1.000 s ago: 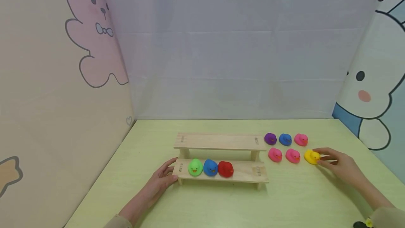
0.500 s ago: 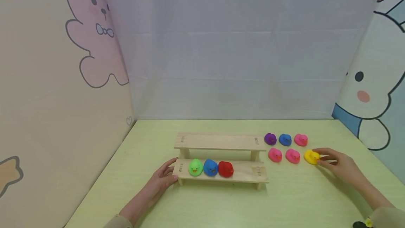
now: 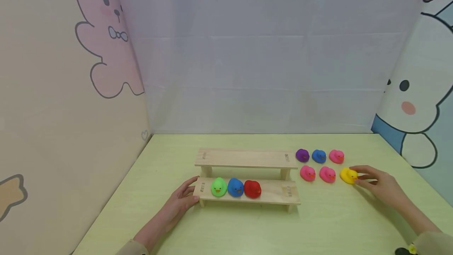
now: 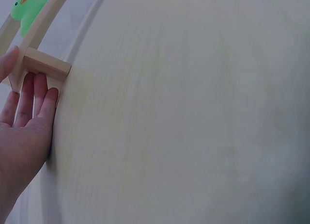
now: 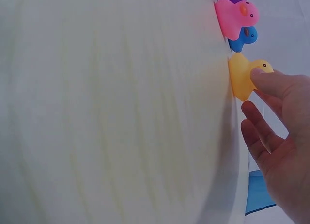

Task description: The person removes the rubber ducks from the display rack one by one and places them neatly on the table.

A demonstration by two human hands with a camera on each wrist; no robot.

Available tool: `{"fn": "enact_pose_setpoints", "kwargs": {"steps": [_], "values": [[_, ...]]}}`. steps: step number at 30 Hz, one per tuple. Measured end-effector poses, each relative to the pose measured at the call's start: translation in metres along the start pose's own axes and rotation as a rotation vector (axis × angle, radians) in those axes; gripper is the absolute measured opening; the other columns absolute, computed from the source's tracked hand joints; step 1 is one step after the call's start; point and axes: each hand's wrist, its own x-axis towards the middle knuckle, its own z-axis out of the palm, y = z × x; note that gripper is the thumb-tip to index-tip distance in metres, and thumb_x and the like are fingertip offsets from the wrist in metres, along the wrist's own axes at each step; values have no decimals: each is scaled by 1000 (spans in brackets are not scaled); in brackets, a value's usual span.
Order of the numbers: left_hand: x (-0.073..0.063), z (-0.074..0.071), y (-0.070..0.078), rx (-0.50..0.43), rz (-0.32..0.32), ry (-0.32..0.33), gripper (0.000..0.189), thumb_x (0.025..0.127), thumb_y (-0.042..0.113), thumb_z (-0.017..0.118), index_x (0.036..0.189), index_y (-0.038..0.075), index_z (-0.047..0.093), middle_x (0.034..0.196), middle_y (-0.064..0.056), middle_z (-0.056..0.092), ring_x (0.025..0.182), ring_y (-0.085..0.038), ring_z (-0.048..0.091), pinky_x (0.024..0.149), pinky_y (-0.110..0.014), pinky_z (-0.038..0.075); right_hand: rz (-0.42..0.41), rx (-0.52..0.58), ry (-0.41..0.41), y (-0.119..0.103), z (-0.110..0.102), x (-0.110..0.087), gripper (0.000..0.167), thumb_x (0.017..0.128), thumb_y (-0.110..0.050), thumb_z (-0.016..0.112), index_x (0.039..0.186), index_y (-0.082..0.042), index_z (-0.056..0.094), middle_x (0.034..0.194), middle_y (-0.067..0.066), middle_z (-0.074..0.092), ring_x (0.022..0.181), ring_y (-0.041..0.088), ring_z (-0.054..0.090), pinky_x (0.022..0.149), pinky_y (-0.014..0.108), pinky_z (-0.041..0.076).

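My left hand [image 3: 181, 200] grips the left end of a two-step wooden stand [image 3: 247, 158]. In the left wrist view, the thumb lies at the board's edge and the fingers [image 4: 41, 88] reach under it beside the short leg. On the lower step sit a green rubber duck [image 3: 218, 187], a blue rubber duck [image 3: 235, 187] and a red rubber duck [image 3: 253, 189], side by side. Over on the right, my right hand [image 3: 383, 188] pinches a yellow rubber duck [image 3: 348, 175] by the head between thumb and forefinger; its other fingers are loosely bent.
Beside the yellow duck are two pink ducks [image 3: 327, 174] in the front row. Behind them stand a purple duck [image 3: 302, 155], another blue duck [image 3: 319, 156] and a third pink duck [image 3: 336, 156]. Cloth printed with cartoon animals borders the pale table [image 3: 247, 231].
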Motion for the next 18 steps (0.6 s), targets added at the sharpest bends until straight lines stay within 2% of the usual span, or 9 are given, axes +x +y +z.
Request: {"fn": "enact_pose_setpoints", "kwargs": {"steps": [1,4,6,8,11,14,18], "values": [[0,0,0,-1,-2,3,65,86,8,60,141,21,28,129,-13,43,114,-20,48,92,-28,38,-6,-6,7,1,0,0,40,84,-22,64,121,-8,55,118,22,54,88,15,60,65,22,49],[0,0,0,-1,-2,4,65,85,8,60,141,21,28,129,-13,43,114,-20,47,92,-29,38,-11,-17,4,1,-1,1,41,85,-26,64,121,-8,55,117,21,55,91,15,57,63,16,46],[0,0,0,-2,-2,2,65,85,8,60,141,21,28,130,-13,43,114,-20,47,92,-29,38,-4,-20,-13,0,-2,1,44,84,-29,64,122,-8,54,118,21,55,96,20,55,64,17,46],[0,0,0,-2,-2,-1,66,85,8,60,141,20,28,130,-13,42,114,-20,47,92,-29,38,9,-31,-36,-2,-2,2,49,83,-31,66,124,-7,52,118,22,54,99,37,49,66,23,48],[0,0,1,-6,-5,-1,66,85,9,60,141,20,28,130,-13,42,114,-20,47,92,-29,38,6,-41,-73,-4,-3,3,58,81,-34,67,127,-6,48,121,25,51,102,40,45,73,40,49],[0,0,1,-8,-7,4,66,85,9,60,141,20,27,130,-13,42,114,-20,47,92,-29,38,-4,-48,-104,-5,-5,4,66,79,-36,68,131,-4,43,124,27,47,104,43,42,77,54,45],[0,0,1,-8,-17,11,67,85,10,61,142,20,27,129,-12,43,114,-19,47,92,-28,38,-12,-51,-112,-6,-6,5,73,77,-38,70,133,-2,39,125,29,44,105,44,41,79,56,43]]}}
